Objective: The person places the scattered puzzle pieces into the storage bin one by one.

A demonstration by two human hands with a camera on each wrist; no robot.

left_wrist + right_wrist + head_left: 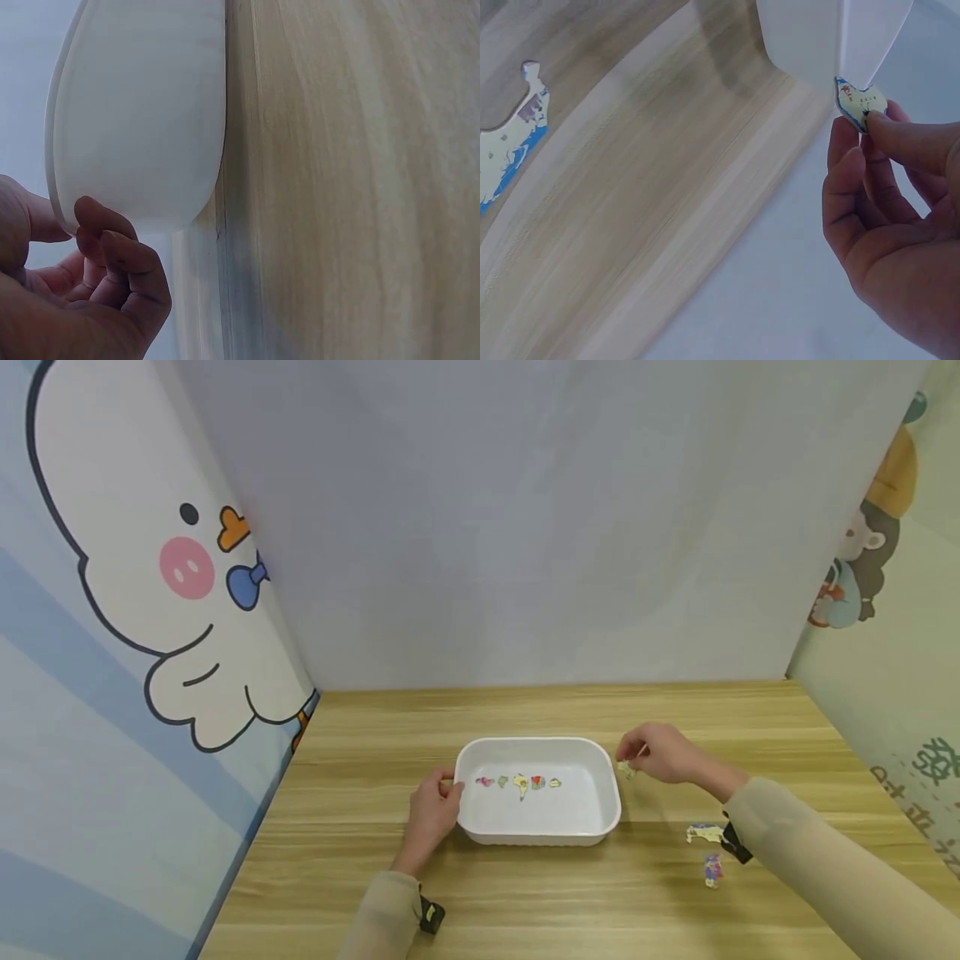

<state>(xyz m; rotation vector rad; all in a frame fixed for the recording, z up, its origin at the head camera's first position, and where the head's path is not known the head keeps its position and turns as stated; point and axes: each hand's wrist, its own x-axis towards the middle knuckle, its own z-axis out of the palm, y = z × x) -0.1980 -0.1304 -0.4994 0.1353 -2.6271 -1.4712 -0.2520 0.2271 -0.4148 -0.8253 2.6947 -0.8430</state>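
Observation:
A white rectangular tray sits on the wooden table. My left hand grips its left end, thumb over the rim and curled fingers against the outer wall, as the left wrist view confirms. Between thumb and fingers my right hand pinches a small flat pale-yellow puzzle piece with a blue edge, held by the tray's right end. Inside the tray several small irregular pieces lie in a row, among them a yellow piece, a red-and-green piece and a pink piece.
Under the right forearm, a larger cream-and-blue piece lies on the table. A purple-and-blue piece is nearer the front. Behind the table hangs a pale curtain; cartoon-printed walls stand at both sides.

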